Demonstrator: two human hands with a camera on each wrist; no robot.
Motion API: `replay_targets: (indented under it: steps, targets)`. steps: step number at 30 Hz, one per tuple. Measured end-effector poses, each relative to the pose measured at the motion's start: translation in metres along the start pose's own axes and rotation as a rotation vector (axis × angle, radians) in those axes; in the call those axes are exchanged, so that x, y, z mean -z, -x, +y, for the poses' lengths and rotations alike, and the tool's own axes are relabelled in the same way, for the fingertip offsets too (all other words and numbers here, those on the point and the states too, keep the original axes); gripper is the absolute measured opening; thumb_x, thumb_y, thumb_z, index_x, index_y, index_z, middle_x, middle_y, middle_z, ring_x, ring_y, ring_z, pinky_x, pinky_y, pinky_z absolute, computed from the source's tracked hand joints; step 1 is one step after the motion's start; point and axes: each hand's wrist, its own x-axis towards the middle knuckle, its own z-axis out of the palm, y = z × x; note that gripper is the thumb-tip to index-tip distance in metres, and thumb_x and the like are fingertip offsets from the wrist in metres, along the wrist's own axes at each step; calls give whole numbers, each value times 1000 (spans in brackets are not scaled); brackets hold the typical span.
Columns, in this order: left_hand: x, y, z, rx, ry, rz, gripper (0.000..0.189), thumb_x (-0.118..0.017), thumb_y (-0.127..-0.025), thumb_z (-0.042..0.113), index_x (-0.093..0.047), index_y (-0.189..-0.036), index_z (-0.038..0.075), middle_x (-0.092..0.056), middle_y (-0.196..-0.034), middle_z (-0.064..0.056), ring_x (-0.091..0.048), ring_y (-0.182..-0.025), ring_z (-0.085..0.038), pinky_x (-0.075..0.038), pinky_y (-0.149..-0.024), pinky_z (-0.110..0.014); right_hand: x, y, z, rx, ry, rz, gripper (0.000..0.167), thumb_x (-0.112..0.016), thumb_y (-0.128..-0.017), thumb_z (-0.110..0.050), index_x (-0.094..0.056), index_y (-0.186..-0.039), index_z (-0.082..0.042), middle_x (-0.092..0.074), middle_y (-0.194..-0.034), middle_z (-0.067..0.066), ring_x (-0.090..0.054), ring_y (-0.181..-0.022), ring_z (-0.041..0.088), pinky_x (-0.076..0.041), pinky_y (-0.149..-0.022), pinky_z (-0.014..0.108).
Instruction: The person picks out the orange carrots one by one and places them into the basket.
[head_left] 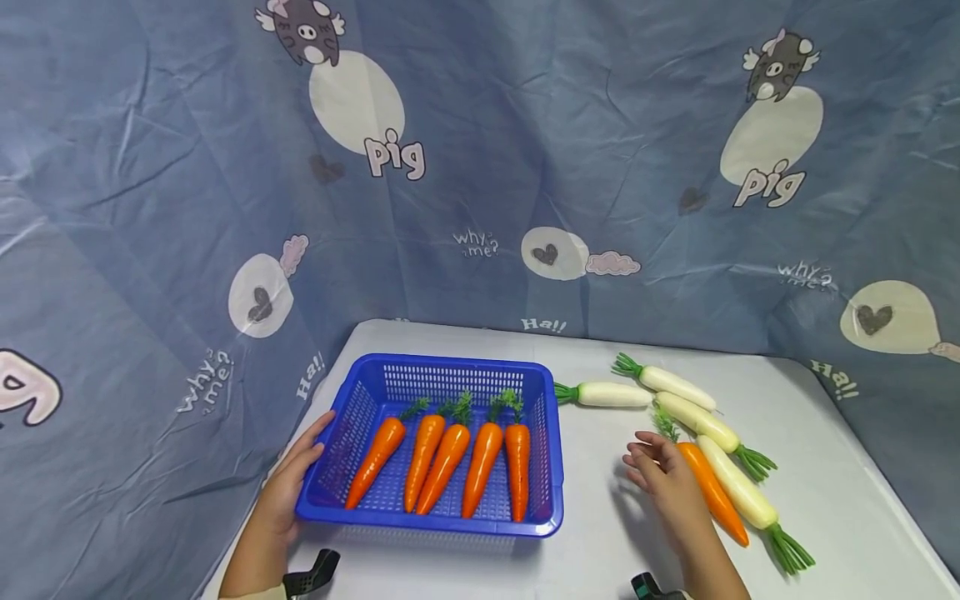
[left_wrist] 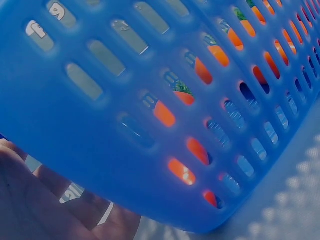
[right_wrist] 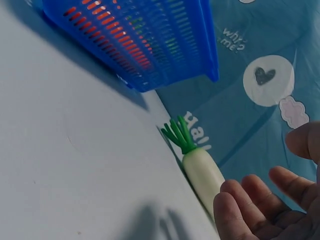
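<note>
A blue plastic basket (head_left: 431,527) sits in the middle, with several orange carrots (head_left: 444,468) lying in it, green tops toward the back. At its left rim is my left hand (head_left: 288,487), fingers extended along the outside; the left wrist view shows the fingers (left_wrist: 117,222) beside the slotted wall (left_wrist: 165,150). My right hand (head_left: 667,483) hovers over the table, fingers loosely bent and nothing in them. Just right of it lies a single carrot (head_left: 716,496), next to a white radish (head_left: 738,482). The right wrist view has the relaxed fingers (right_wrist: 260,200) overlapping another white radish (right_wrist: 202,175).
Several white radishes with green stalks lie at the right, among them one toward the back (head_left: 678,386) and one pointing at the basket (head_left: 615,395). A blue patterned cloth (head_left: 480,167) hangs behind and around the white table (head_left: 592,550).
</note>
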Motion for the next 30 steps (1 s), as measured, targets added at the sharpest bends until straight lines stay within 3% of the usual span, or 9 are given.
replay_targets:
  steps: [5, 12, 16, 26, 30]
  targets:
    - [0, 0, 0, 8, -11, 12, 54, -30, -114, 29, -23, -167, 34, -4, -178, -3, -27, -145, -21, -50, -99, -27, 8, 0, 0, 17, 19, 15, 44, -55, -109, -17, -44, -146, 5, -60, -130, 16, -69, -105, 8, -59, -88, 23]
    - [0, 0, 0, 9, -16, 8, 55, -29, -114, 29, -22, -168, 34, -4, -178, -5, -24, -147, -24, -50, -99, -28, 16, 0, -1, 74, 4, 82, 40, -55, -108, -8, -46, -143, 7, -64, -114, -8, -67, -101, 2, -57, -86, 18]
    - [0, 0, 0, 8, -6, 5, 54, -29, -114, 30, -22, -168, 35, -4, -178, -5, -25, -147, -26, -51, -99, -29, 19, -1, -2, 98, 5, 103, 39, -55, -107, -6, -46, -142, 9, -64, -107, -15, -67, -100, 2, -57, -84, 17]
    - [-1, 0, 1, -12, 16, -14, 54, -31, -114, 31, -22, -168, 33, -3, -178, -5, -32, -141, -18, -53, -100, -31, 29, -1, -5, 76, 78, 218, 37, -59, -105, -6, -52, -139, 6, -65, -105, -18, -62, -98, -6, -52, -84, 10]
    - [-2, 0, 1, -6, 19, -6, 54, -31, -114, 31, -22, -168, 33, -4, -178, -5, -37, -137, -14, -54, -99, -31, 35, -1, -5, 56, 135, 273, 38, -62, -103, -10, -55, -138, 3, -66, -108, -11, -61, -96, -6, -52, -82, 10]
